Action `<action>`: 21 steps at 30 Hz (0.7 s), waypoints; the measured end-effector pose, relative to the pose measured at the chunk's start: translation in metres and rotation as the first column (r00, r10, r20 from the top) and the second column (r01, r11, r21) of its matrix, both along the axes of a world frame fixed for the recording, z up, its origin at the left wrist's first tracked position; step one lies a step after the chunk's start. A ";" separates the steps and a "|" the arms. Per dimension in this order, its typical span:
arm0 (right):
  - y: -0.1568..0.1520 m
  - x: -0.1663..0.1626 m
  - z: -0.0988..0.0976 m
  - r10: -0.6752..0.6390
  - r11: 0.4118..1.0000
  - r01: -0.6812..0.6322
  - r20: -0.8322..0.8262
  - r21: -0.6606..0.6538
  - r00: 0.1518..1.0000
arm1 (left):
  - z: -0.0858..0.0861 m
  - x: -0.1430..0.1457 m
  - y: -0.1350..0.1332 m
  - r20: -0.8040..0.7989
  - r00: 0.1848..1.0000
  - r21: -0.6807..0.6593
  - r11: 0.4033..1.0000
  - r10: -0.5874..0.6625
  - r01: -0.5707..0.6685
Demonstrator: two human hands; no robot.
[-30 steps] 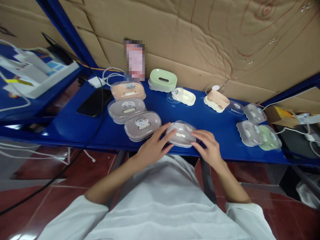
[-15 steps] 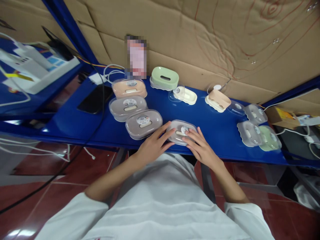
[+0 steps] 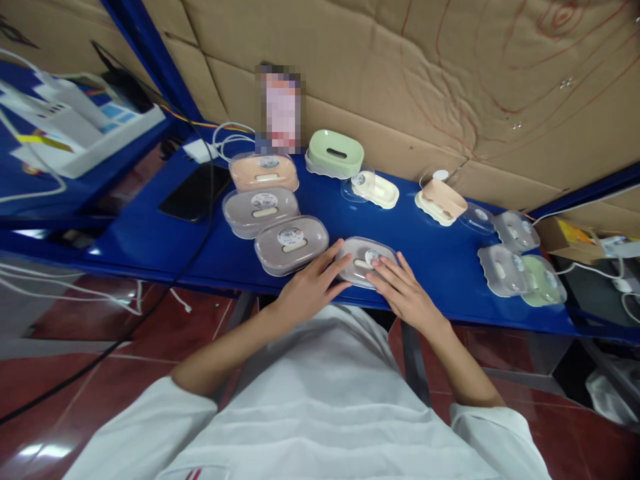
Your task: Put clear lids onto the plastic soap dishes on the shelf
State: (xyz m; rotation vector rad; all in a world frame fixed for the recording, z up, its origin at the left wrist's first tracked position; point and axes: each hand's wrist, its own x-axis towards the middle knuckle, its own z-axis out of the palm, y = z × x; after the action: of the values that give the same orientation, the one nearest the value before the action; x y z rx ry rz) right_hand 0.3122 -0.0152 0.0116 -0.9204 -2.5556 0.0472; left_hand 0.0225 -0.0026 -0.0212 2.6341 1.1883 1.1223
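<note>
A grey soap box with a clear lid (image 3: 361, 254) lies at the front edge of the blue shelf (image 3: 430, 250). My left hand (image 3: 309, 288) rests flat against its left side, fingers spread. My right hand (image 3: 405, 293) lies flat on top of the lid, fingers apart, pressing down. Just left of it sit two more closed grey boxes (image 3: 291, 243) (image 3: 261, 210), with a peach one (image 3: 263, 171) behind them.
A green soap dish (image 3: 335, 152), a cream dish (image 3: 376, 189) and a peach dish (image 3: 439, 201) stand near the cardboard wall. Clear lids and trays (image 3: 500, 270) and a green tray (image 3: 545, 281) lie at right. A black phone (image 3: 193, 191) and cables (image 3: 223, 137) lie at left.
My right hand has moved from the box's right side onto the top of its lid. The left hand has stayed against the left side.
</note>
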 end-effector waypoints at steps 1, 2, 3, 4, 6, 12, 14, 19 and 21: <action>0.000 0.000 0.000 0.004 1.000 -0.004 0.001 -0.007 1.000 | 0.000 0.000 0.000 -0.003 1.000 0.003 1.000 -0.001 0.001; 0.000 0.001 -0.001 0.008 1.000 -0.008 -0.004 -0.012 1.000 | 0.001 0.000 0.000 -0.004 1.000 0.001 1.000 -0.002 0.002; 0.000 0.001 -0.001 0.011 1.000 -0.011 -0.014 -0.016 1.000 | 0.001 0.000 0.000 -0.002 1.000 -0.004 1.000 -0.001 0.001; 0.000 0.002 -0.001 0.010 1.000 -0.011 -0.027 -0.021 1.000 | 0.002 0.000 0.000 0.003 1.000 -0.014 1.000 0.000 0.000; 0.001 0.004 -0.002 0.000 1.000 -0.002 -0.049 -0.031 0.999 | 0.003 0.000 0.000 0.011 1.000 -0.044 0.999 -0.005 0.005; 0.002 0.006 -0.004 -0.021 1.000 0.021 -0.034 -0.012 0.999 | 0.003 -0.001 -0.001 0.022 1.000 -0.050 0.998 -0.021 0.022; 0.001 0.005 -0.004 -0.023 1.000 0.023 -0.035 -0.008 0.999 | 0.003 -0.001 0.000 0.015 1.000 -0.039 0.999 -0.018 0.018; 0.001 0.007 -0.005 -0.068 0.998 0.068 -0.019 0.005 0.998 | 0.003 0.001 -0.001 -0.008 1.000 -0.038 0.999 0.002 -0.002; 0.007 0.010 -0.004 -0.128 0.991 0.128 -0.009 0.033 0.992 | 0.004 0.001 -0.002 -0.002 1.000 -0.031 0.999 0.008 -0.008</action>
State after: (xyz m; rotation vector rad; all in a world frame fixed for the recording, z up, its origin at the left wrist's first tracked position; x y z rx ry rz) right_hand 0.3220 -0.0085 0.0079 -1.0670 -2.4772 -0.0301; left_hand 0.0235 -0.0049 -0.0172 2.6101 1.2077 1.0940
